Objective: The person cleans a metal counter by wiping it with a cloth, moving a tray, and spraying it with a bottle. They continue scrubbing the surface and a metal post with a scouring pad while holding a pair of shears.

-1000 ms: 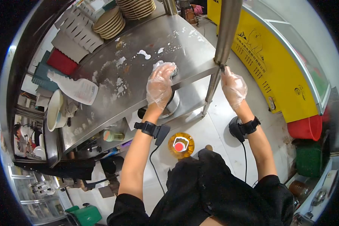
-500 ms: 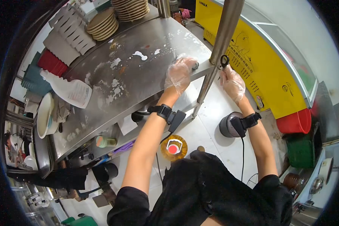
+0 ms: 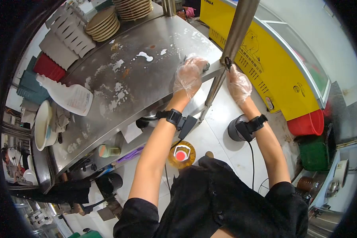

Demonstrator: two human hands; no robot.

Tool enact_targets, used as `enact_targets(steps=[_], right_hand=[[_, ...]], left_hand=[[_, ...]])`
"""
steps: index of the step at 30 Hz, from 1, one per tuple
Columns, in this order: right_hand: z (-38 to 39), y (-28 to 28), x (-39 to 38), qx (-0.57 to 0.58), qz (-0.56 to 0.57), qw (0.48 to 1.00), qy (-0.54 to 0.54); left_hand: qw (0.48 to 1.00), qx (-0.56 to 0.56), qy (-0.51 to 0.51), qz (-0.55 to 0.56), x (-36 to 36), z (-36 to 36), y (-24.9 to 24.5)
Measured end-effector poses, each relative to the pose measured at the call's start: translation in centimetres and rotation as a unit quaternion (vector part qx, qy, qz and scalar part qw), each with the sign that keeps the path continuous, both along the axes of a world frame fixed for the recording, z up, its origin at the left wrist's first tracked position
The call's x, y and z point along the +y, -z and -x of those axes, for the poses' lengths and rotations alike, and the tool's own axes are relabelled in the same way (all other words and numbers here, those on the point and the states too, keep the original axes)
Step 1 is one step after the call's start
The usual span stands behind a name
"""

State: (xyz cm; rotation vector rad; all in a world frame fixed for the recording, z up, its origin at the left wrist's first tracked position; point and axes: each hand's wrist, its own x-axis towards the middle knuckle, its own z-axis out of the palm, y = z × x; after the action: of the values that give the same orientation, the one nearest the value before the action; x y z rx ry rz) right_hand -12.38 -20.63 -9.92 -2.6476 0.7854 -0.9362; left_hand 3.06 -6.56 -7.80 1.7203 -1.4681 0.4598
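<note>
My left hand, in a clear plastic glove, is closed and resting on the steel table near its right corner. Something grey and shiny peeks out beside its fingers, mostly covered. My right hand, gloved the same way, pinches a small black ring-shaped thing in front of the steel post; the rest of that thing is hidden. White foam and smeared splashes lie on the tabletop left of my left hand. A white spray bottle lies tilted at the table's left side.
Stacked plates and grey, red and green containers line the table's back. A yellow chest freezer stands right, with a red bucket below. On the floor are an oil jug and a grey cylinder.
My right hand has moved left with the black ring-shaped thing, up to the post. My left hand stays at nearly the same place on the table. The view has shifted slightly.
</note>
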Motion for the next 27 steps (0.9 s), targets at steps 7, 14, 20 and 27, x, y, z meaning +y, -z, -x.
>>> enact_targets(steps=[7,14,20,27], right_hand=[[0.0,-1.4,-0.2,-0.009,-0.136,0.991,-0.01],[-0.8,-0.4,0.7,-0.031,-0.025,0.998,-0.038],[0.8,-2.1,0.4,0.008,-0.109,0.989,-0.095],[4.7,-0.4,-3.3,-0.024,-0.174,0.982,-0.072]], left_hand=[[0.999,-0.033,-0.02,0.01,-0.6,-0.7,1.1],[1.0,-0.011,0.005,0.006,-0.2,-0.5,0.8],[0.999,-0.024,-0.018,-0.038,-0.1,-0.4,0.6],[0.998,-0.009,-0.062,-0.008,-0.6,-0.5,1.6]])
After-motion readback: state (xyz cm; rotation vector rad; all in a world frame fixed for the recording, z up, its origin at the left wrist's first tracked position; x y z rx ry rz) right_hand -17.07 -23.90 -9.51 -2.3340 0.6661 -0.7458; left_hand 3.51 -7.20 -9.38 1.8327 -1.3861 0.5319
